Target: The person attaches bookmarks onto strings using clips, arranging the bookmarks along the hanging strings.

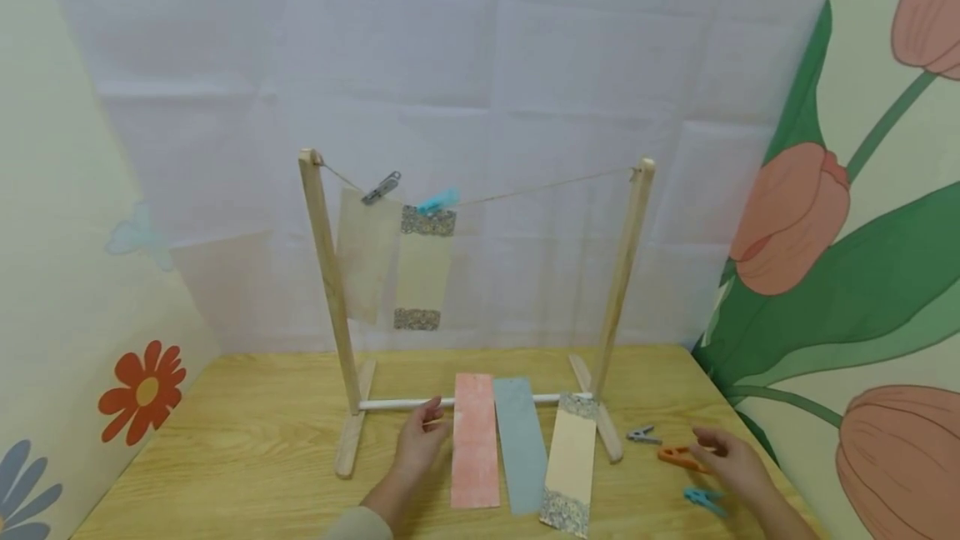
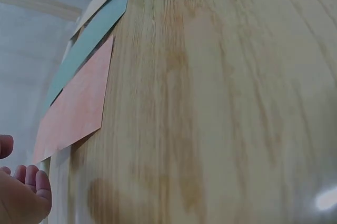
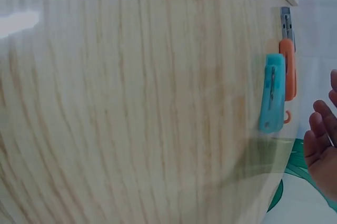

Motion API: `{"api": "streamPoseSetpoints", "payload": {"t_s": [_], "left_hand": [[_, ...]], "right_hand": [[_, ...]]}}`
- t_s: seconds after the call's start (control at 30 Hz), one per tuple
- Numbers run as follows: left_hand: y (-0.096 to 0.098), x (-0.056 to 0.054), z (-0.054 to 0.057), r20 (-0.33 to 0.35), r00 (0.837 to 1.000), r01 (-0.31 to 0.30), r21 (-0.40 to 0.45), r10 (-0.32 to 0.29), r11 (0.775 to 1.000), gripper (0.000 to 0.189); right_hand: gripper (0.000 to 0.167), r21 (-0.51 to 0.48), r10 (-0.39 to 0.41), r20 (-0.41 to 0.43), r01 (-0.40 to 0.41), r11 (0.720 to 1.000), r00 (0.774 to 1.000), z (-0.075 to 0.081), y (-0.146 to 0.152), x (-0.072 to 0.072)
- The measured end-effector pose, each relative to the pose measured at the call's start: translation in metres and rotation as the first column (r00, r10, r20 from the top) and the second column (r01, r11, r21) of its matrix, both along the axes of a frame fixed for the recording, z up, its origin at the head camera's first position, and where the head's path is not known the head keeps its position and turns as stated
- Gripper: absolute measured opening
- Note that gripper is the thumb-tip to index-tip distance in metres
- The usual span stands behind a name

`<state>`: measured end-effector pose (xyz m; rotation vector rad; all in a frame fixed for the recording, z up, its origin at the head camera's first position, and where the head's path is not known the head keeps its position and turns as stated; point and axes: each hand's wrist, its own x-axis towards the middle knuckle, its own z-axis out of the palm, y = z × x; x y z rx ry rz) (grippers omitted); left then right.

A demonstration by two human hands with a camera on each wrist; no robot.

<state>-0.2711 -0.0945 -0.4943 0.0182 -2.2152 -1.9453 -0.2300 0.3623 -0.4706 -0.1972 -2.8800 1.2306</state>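
My left hand (image 1: 422, 440) is just left of a pink paper strip (image 1: 475, 440), its fingers loosely bent with nothing held. In the left wrist view that hand (image 2: 26, 195) appears apart from the pink strip. A blue-grey strip (image 1: 521, 444) and a cream strip with patterned ends (image 1: 572, 461) lie to the right, their tops over a white crossbar (image 1: 408, 403). My right hand (image 1: 731, 465) hovers by an orange clothespin (image 1: 678, 457), fingers relaxed and holding nothing. Near it lie a grey clothespin (image 1: 642, 435) and a blue clothespin (image 3: 272, 95).
A wooden frame with a left post (image 1: 327, 282) and right post (image 1: 624, 282) carries a sagging string (image 1: 547, 186). From it hang a pale sheet (image 1: 366, 257) under a grey clothespin (image 1: 382, 188) and a patterned strip (image 1: 423, 269) under a blue clothespin (image 1: 438, 202).
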Motion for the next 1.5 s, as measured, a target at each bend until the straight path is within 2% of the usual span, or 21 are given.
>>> {"api": "streamPoseSetpoints", "payload": {"t_s": [0.1, 0.33, 0.53, 0.7, 0.97, 1.13, 1.3, 1.4, 1.5], "left_hand": [[0.004, -0.001, -0.004, 0.007, 1.000, 0.021, 0.024, -0.022, 0.999, 0.053], [0.014, -0.003, -0.009, 0.131, 0.991, 0.009, 0.021, -0.011, 1.000, 0.055], [0.013, -0.002, -0.015, 0.099, 0.995, 0.010, 0.000, -0.010, 1.000, 0.056], [0.012, -0.003, -0.016, 0.120, 0.993, -0.010, -0.016, 0.012, 1.000, 0.060], [0.015, -0.001, -0.014, 0.134, 0.991, 0.033, -0.033, -0.028, 0.999, 0.061], [0.017, -0.001, -0.014, 0.111, 0.992, 0.054, -0.018, -0.052, 0.998, 0.060], [0.019, 0.000, -0.014, 0.088, 0.995, 0.036, 0.009, -0.037, 0.999, 0.057], [0.019, 0.000, -0.014, 0.088, 0.996, 0.013, 0.009, -0.013, 1.000, 0.055], [0.018, -0.001, -0.014, 0.107, 0.994, -0.006, 0.006, 0.005, 1.000, 0.053]], "right_hand": [[0.056, 0.027, 0.002, 0.002, -0.002, 1.000, 1.000, -0.002, 0.003, -0.001], [0.066, 0.059, 0.049, 0.044, -0.051, 0.997, 0.998, -0.012, 0.010, -0.003], [0.070, 0.080, 0.105, 0.076, -0.111, 0.991, 0.992, -0.016, 0.014, -0.006], [0.073, 0.107, 0.133, 0.078, -0.141, 0.984, 0.988, -0.012, 0.011, -0.010], [0.068, 0.163, 0.160, 0.057, -0.167, 0.972, 0.985, -0.014, 0.012, -0.015], [0.061, 0.195, 0.182, 0.042, -0.187, 0.963, 0.982, -0.016, 0.011, -0.018], [0.048, 0.233, 0.209, 0.028, -0.210, 0.950, 0.978, -0.017, 0.010, -0.018], [0.048, 0.227, 0.196, 0.029, -0.198, 0.954, 0.980, -0.017, 0.010, -0.016], [0.052, 0.172, 0.148, 0.039, -0.153, 0.973, 0.988, -0.016, 0.009, -0.014]]}}
